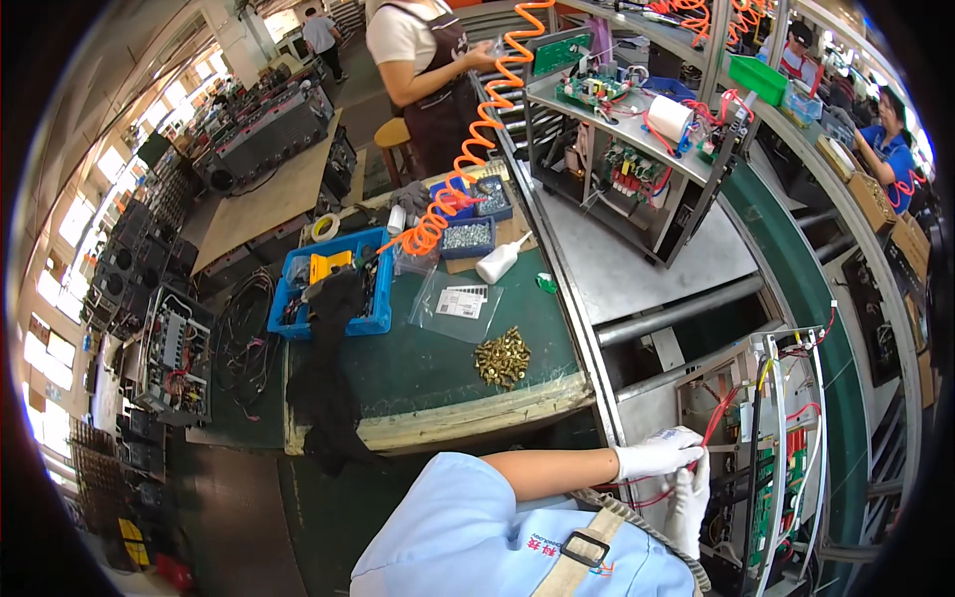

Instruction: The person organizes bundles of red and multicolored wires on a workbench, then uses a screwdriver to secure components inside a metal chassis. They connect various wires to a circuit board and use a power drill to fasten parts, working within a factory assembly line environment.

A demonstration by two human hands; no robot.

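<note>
Red wires pinched in white-gloved fingers, at the near left edge of the open metal chassis standing on the conveyor line. Left hand closed narrowly around a thin red lead, fingertips just against the chassis frame; right hand directly below it, curled beside the same frame, though whether it grips anything cannot be told. Likely light and limp, these leads: easy to bend, prone to slipping through cotton gloves, and best held near the terminal end rather than mid-span, to spare the joints. Chassis itself probably heavy and rigid, with sharp sheet-metal edges; green circuit boards inside look fragile, so better kept clear of. Black and yellow cables also running down the chassis interior. Left of the chassis, well apart, a heap of brass fasteners on the green bench, beyond them a clear plastic bag and a blue parts tray.
</note>
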